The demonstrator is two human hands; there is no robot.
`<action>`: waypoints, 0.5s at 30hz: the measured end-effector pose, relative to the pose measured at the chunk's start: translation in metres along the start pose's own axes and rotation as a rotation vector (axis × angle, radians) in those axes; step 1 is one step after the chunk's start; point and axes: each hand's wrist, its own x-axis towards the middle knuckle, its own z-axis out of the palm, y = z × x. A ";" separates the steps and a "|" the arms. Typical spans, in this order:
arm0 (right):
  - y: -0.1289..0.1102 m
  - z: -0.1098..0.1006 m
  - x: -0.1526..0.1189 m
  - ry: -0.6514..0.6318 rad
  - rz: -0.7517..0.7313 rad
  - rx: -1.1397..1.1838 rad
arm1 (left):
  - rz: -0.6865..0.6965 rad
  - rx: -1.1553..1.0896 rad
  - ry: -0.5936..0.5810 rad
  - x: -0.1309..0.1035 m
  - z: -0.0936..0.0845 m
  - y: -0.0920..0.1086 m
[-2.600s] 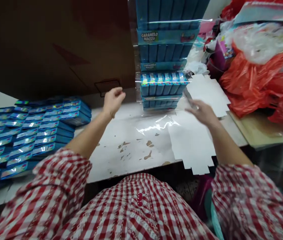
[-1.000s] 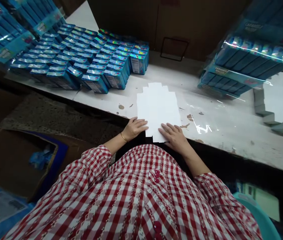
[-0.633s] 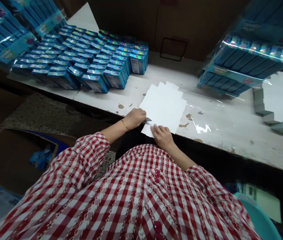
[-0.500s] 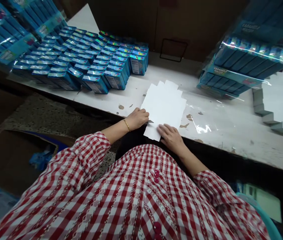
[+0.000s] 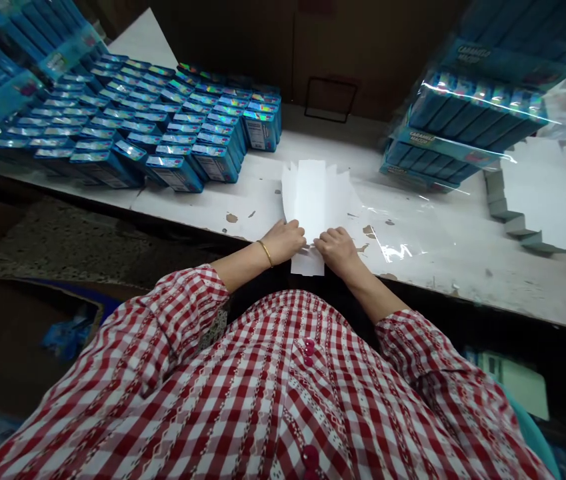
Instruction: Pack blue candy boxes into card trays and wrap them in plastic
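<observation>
In the head view, the person's white card [image 5: 311,193] is lying at the front of the worn table [image 5: 417,267], its near end poking past the edge towards the checked shirt [image 5: 283,373]. The left hand [image 5: 285,241] is curling its fingers tight on the card's left side, and the right hand [image 5: 337,251] is gripping the right side likewise, the two hands just apart with a strip of card running between them.

The folding is looking only part done: both long sides are bending up from the middle panel, while the near end is reaching out flat and the far tabs are pointing away, not closed in. A pile of flat card [image 5: 543,193] is waiting to the right, seemingly unfolded.

As for containers, small blue boxes [image 5: 173,170] are standing shut in close rows on the left, so their insides are not showing. On the right, wrapped packs [image 5: 463,127] are holding rows of similar boxes under clear film. Below the table, an open carton [image 5: 7,347] is holding blue scraps [image 5: 67,337], perhaps wrappers, though the corner is too dim to be sure.
</observation>
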 end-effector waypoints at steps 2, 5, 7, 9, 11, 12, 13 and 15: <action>0.001 0.001 0.007 -0.025 -0.053 -0.001 | -0.025 -0.022 -0.046 0.006 0.001 0.002; 0.004 0.005 0.010 -0.027 -0.083 0.020 | -0.112 -0.061 -0.039 0.012 0.005 0.004; 0.005 0.005 0.008 -0.017 -0.061 0.036 | -0.147 -0.084 -0.021 0.014 0.006 0.006; 0.005 0.003 0.003 -0.006 -0.029 0.068 | -0.164 -0.102 -0.015 0.015 0.006 0.008; 0.003 -0.001 -0.007 0.032 -0.013 0.122 | -0.169 -0.117 -0.017 0.015 0.006 0.009; 0.002 -0.003 -0.014 0.061 -0.004 0.151 | -0.171 -0.123 -0.016 0.016 0.005 0.010; 0.000 -0.005 -0.022 0.086 0.009 0.180 | -0.171 -0.124 -0.013 0.016 0.005 0.010; -0.002 -0.006 -0.041 0.108 0.017 0.242 | -0.156 -0.104 -0.012 0.017 0.005 0.010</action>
